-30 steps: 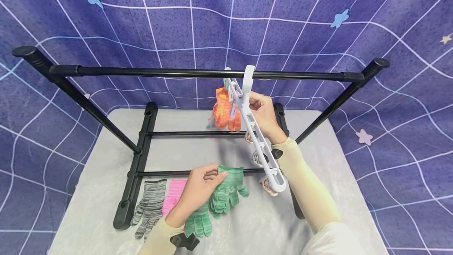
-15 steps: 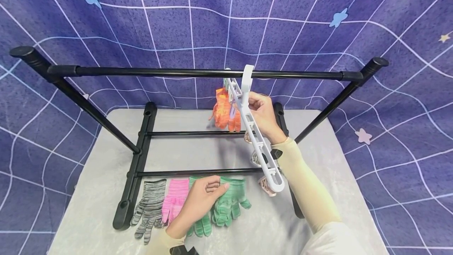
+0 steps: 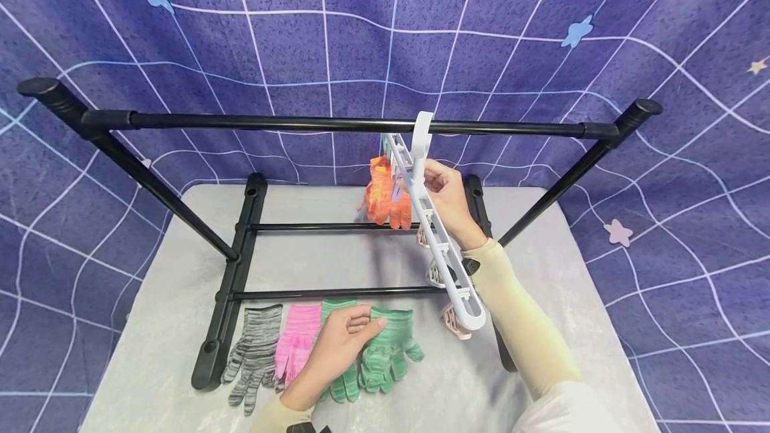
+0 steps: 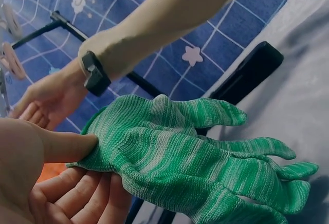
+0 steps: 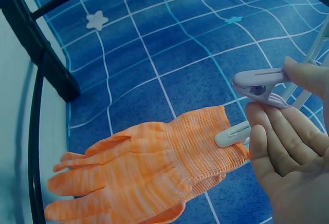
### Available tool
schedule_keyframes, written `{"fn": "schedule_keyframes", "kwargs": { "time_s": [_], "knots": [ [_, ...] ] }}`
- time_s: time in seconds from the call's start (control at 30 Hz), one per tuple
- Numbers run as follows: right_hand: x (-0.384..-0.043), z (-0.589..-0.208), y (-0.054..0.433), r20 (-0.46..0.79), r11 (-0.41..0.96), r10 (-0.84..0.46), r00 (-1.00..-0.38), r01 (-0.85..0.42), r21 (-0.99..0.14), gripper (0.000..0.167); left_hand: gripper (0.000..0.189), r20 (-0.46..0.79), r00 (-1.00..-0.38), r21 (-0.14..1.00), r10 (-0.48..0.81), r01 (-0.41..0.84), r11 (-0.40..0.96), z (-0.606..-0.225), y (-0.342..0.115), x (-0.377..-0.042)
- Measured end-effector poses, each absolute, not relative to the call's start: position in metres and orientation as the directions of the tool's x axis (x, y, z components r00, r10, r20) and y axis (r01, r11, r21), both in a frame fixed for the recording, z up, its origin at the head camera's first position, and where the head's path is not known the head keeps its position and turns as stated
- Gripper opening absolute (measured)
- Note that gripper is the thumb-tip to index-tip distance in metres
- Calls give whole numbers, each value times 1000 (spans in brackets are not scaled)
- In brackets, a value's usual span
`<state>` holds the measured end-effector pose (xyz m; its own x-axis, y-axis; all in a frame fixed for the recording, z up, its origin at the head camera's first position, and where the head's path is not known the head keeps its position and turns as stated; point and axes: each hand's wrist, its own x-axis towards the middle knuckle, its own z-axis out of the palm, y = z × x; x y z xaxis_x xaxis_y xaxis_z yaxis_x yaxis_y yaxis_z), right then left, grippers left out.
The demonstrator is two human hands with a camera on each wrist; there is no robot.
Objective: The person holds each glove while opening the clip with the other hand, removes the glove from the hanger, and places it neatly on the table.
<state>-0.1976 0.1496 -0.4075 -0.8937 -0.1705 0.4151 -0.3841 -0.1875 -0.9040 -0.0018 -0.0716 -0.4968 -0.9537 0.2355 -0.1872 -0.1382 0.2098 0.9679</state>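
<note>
Lower than before, the green glove is over the counter, pinched in the left hand, which partly hides another green glove. The right hand, partly behind the hanger, pinches a purple clip

The head view is bright, with soft shadows on the tabletop; both wrist views are dimmer.

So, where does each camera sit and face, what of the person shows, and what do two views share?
Head: on the head, facing forward and down at the black tubular rack; left hand, right hand and forearms show.
Left wrist: on that wrist, facing one striped green knitted glove; both hands and right forearm show.
Right wrist: on that wrist, facing the lilac plastic clip; only right hand shows.
Head and left wrist share that green glove.
</note>
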Motion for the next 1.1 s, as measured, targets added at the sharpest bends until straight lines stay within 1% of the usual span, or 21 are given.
{"fn": "schedule_keyframes", "kwargs": {
  "time_s": [0.07,0.2,0.3,0.5,0.67,0.8,0.87,1.0,1.1],
  "knots": [
    [-197,-407,149,418,-198,-174,-892,-384,-902,26,33,-189,-957,966,220,-140,219,-501,-73,-2],
    [-197,-407,151,415,-198,-193,-889,-379,-904,25,24,-198,-954,970,226,-157,186,-507,-75,-4],
    [-197,-407,154,408,-195,-210,-888,-371,-908,26,23,-210,-948,971,239,-174,164,-508,-76,-4],
    [-196,-406,162,390,-161,-250,-886,-359,-919,48,24,-217,-942,969,258,-177,170,-506,-75,0],
    [-195,-404,168,378,-79,-288,-880,-372,-925,55,28,-228,-939,967,259,-187,173,-506,-76,2],
    [-196,-404,171,371,3,-307,-877,-390,-921,53,31,-244,-935,964,256,-205,172,-507,-76,3],
    [-197,-404,172,380,39,-287,-879,-407,-913,48,34,-249,-934,962,254,-209,175,-507,-76,3],
    [-204,-405,171,431,89,-185,-883,-452,-888,35,36,-255,-932,961,256,-215,174,-506,-76,3],
    [-212,-406,168,463,114,-109,-879,-474,-873,31,36,-258,-931,961,257,-219,172,-505,-75,3]
  ]
}}
